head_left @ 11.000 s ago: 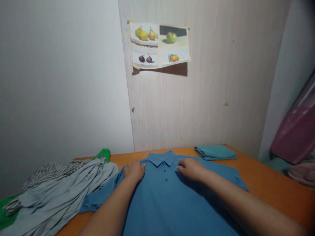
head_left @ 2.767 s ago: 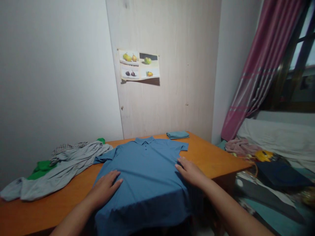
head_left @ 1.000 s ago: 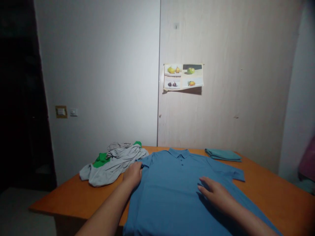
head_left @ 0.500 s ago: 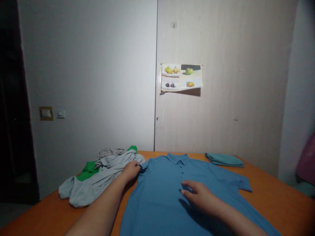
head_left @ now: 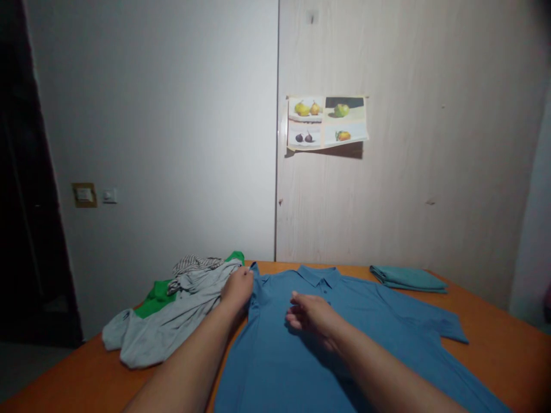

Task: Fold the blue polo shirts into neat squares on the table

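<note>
A blue polo shirt (head_left: 275,355) lies spread on the orange table, collar at the far side and buttons facing up. Its right-hand sleeve stretches out flat. My left hand (head_left: 239,289) is closed on the polo shirt's left-hand sleeve, which is bunched and slightly raised at the fingers. Over the chest, just left of the buttons, my right hand (head_left: 312,318) hovers with fingers loosely curled and the thumb apart, holding nothing. Its shadow falls on the cloth below.
A heap of clothes with a grey garment (head_left: 172,332), a green one (head_left: 157,295) and a striped one (head_left: 196,264) lies left on the table (head_left: 86,373). A folded teal garment (head_left: 407,279) sits back right. Behind stands a wall with a fruit picture (head_left: 327,123).
My right hand has moved left and farther away across the shirt's chest. My left hand has lifted the sleeve a little. The view has shifted slightly.
</note>
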Demonstrator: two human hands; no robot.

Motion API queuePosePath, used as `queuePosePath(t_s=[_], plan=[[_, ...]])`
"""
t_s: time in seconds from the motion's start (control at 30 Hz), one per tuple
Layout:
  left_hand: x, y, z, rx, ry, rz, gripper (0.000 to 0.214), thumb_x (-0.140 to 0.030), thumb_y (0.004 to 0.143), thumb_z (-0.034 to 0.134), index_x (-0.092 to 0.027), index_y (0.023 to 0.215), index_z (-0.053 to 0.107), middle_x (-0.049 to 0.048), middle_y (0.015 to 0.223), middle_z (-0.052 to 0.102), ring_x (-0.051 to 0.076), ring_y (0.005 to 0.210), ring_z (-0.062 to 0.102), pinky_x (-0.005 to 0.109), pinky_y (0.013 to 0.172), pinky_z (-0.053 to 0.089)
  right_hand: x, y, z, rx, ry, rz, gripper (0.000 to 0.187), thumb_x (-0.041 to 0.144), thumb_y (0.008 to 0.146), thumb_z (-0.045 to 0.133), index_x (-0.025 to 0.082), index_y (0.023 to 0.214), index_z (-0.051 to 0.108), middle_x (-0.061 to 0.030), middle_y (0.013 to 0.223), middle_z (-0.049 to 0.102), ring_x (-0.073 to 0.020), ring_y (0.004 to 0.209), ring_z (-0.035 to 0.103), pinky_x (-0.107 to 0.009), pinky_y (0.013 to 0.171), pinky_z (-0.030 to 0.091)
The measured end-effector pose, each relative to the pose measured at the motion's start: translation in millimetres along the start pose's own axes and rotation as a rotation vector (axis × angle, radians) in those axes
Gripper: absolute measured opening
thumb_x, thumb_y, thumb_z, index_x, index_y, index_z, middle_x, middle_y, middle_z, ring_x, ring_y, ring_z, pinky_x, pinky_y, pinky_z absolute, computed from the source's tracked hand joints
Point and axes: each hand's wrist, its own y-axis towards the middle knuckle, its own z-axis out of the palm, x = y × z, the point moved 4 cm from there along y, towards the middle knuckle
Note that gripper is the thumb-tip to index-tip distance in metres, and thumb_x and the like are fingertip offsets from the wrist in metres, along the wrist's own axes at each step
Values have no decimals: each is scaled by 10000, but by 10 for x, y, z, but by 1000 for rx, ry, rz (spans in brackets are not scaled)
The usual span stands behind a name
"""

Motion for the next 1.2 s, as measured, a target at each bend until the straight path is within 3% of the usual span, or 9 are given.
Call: queuePosePath(t_s=[0.17,0.27,0.33,0.43,0.63,0.77,0.9,1.07,1.2], plan=[[-519,-327,392,147,61,195,284,-348,917,472,-194,833,695,91,865,733,217,827,655,304,722,417,7,116,459,124,308,84,364,532,942,555,176,1018,561,-38,761,642,-148,656,675,-230,569,564],[-644,-538,451,262,15,280,259,-299,900,492,-202,837,724,54,869,748,185,808,657,270,712,431,28,240,470,10,370,45,203,352,997,474,174,964,565,-20,701,647,-129,581,652,-215,527,560],[-583,-667,316,256,-49,307,279,-318,914,480,-201,926,734,55,943,754,188,867,661,269,755,447,30,315,369,-145,336,26,51,202,957,506,179,936,546,3,657,639,-109,506,616,-205,503,551],[-323,-919,-31,191,-77,254,359,-431,927,477,-200,1084,702,69,1054,738,214,927,656,290,801,462,24,412,226,-217,286,27,90,99,901,540,187,910,521,26,612,620,-97,452,578,-193,470,531],[161,-1598,-500,215,330,25,435,-606,873,494,-239,977,702,85,1013,711,296,1019,621,355,824,438,68,531,99,-231,221,35,122,80,910,499,192,861,508,54,539,551,-91,419,519,-184,436,487],[216,-1860,-483,220,350,14,411,-628,860,494,-256,817,663,74,923,686,284,958,611,364,788,428,270,572,210,-174,188,48,131,89,919,474,183,839,519,40,533,553,-96,426,523,-192,449,475],[114,-1975,-343,247,161,54,256,-487,845,545,-244,769,569,37,848,639,227,864,585,321,756,421,567,630,331,-143,143,34,133,107,930,456,183,841,520,38,565,570,-90,467,545,-185,494,465],[1,-2103,-322,308,-287,-143,261,-474,893,398,-250,765,428,-25,707,502,163,664,495,268,605,412,824,736,355,-132,85,7,147,115,942,431,183,831,500,35,577,564,-83,456,507,-185,496,432],[5,-2266,-410,280,-441,-262,288,-536,887,411,-260,822,461,-17,733,530,167,677,510,275,624,454,877,826,318,-110,76,-44,133,110,942,428,182,850,491,22,581,567,-95,465,521,-193,482,441]])
